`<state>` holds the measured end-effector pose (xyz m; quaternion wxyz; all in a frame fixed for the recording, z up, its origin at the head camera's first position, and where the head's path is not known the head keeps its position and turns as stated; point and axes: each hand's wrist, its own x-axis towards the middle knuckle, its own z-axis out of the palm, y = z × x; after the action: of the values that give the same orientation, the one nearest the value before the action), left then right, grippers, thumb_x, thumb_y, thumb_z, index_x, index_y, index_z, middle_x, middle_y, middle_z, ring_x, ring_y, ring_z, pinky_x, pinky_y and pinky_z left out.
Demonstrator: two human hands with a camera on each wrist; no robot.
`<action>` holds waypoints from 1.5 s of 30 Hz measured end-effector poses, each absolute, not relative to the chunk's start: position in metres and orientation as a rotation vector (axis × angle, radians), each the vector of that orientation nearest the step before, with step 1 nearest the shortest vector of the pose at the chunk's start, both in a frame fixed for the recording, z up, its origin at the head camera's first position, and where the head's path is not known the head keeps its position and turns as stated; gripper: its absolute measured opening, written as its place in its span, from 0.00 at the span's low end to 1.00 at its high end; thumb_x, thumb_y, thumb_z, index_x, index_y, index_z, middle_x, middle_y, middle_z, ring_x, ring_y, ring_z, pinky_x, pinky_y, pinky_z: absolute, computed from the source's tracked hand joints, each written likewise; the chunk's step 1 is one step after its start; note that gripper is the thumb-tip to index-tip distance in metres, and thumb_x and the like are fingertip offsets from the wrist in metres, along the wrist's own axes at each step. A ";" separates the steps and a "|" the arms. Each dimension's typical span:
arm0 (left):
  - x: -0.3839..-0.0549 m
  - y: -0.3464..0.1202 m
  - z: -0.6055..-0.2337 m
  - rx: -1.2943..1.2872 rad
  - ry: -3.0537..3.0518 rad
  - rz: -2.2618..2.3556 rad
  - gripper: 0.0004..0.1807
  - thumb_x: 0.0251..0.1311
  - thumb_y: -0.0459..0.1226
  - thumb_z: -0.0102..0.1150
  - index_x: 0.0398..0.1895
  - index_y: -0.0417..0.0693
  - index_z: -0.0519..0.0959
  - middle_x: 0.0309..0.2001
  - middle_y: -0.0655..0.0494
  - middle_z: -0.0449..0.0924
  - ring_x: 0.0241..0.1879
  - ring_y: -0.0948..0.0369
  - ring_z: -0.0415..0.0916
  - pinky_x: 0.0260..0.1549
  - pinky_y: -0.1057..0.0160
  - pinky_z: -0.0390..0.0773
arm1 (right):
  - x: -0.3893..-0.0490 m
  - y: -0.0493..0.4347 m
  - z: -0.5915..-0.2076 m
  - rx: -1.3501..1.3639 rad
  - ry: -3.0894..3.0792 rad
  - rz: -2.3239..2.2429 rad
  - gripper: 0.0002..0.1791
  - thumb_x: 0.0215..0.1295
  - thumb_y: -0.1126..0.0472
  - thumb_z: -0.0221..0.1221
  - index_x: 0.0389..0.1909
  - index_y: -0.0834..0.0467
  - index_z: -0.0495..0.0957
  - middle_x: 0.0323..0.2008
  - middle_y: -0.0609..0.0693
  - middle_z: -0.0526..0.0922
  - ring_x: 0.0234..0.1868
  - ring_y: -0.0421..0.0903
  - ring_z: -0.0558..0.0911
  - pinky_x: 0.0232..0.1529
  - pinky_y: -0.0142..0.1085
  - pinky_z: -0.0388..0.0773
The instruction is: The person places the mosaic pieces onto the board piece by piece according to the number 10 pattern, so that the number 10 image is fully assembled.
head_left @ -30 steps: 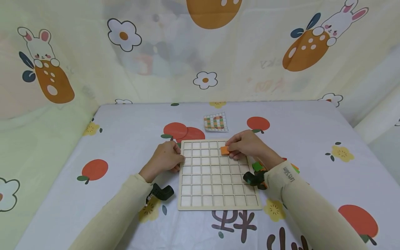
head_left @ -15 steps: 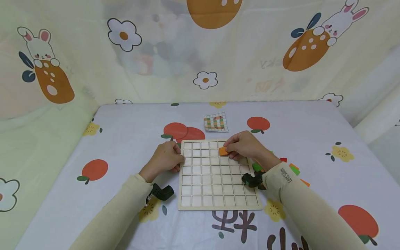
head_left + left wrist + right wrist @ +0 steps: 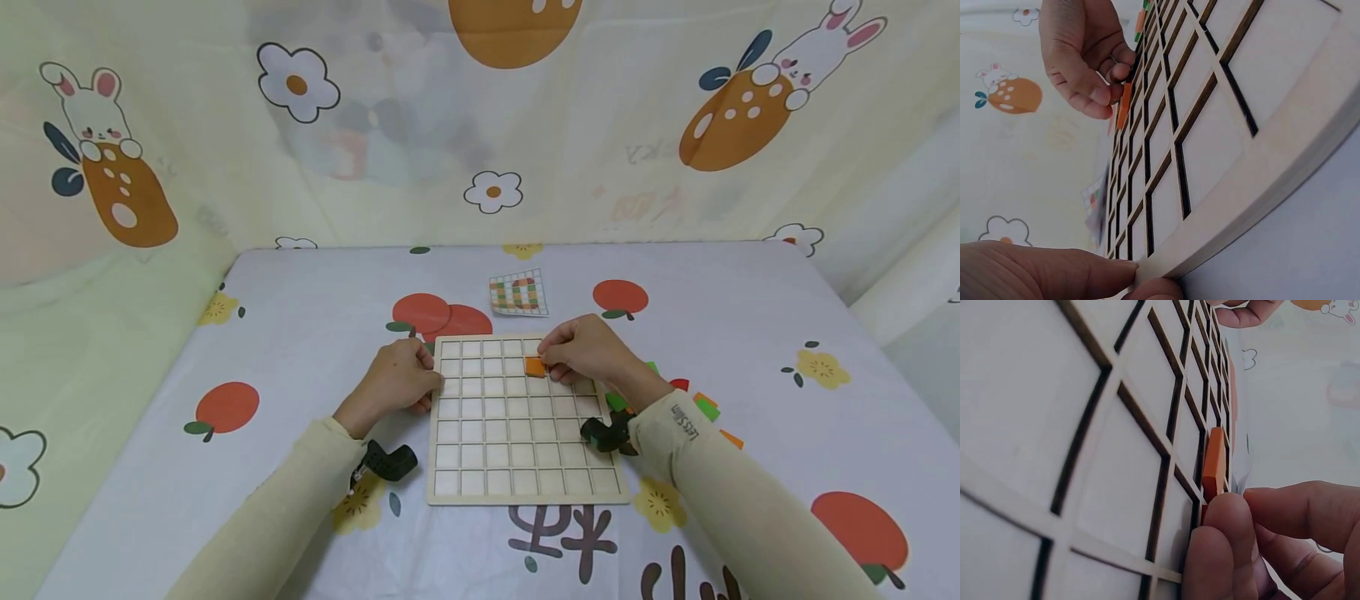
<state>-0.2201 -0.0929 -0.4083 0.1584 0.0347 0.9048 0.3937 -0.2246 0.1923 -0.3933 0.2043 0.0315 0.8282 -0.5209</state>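
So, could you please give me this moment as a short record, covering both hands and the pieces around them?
Left hand: pinches the left edge of the grid board
Right hand: at the right edge of the orange tile; whether it still pinches it is unclear
Tile position: second row from the far edge, fifth column from the left
Loose tiles: right of the board; green, orange and red
Printed card: beyond the board's far edge

L grip pinched; R grip w/ fingers bent; arms fwd.
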 end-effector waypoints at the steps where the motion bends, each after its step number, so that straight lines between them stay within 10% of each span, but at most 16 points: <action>1: -0.220 -0.093 -0.408 0.097 2.588 1.126 0.09 0.63 0.31 0.66 0.38 0.38 0.74 0.22 0.48 0.82 0.15 0.61 0.80 0.18 0.65 0.83 | -0.225 0.192 -0.393 0.088 2.312 -1.451 0.11 0.72 0.64 0.63 0.48 0.68 0.83 0.37 0.59 0.87 0.29 0.45 0.84 0.36 0.36 0.87; 12: -0.219 -0.093 -0.408 0.087 2.587 1.133 0.09 0.63 0.31 0.66 0.38 0.38 0.75 0.23 0.47 0.83 0.15 0.60 0.80 0.18 0.65 0.83 | -0.226 0.190 -0.397 0.037 2.385 -1.367 0.12 0.59 0.68 0.72 0.43 0.66 0.86 0.39 0.56 0.89 0.30 0.45 0.83 0.33 0.34 0.83; 45: -0.217 -0.093 -0.408 0.070 2.567 1.139 0.09 0.63 0.32 0.66 0.38 0.39 0.75 0.22 0.48 0.82 0.15 0.60 0.80 0.18 0.66 0.82 | -0.190 0.289 -0.382 0.184 2.515 -1.328 0.19 0.74 0.58 0.62 0.57 0.67 0.81 0.38 0.56 0.85 0.35 0.49 0.82 0.36 0.37 0.86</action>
<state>-0.2168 -0.0928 -0.4078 0.1656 0.0245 0.9012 0.3997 -0.1904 0.2894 -0.3824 0.1451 0.0638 0.8732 -0.4609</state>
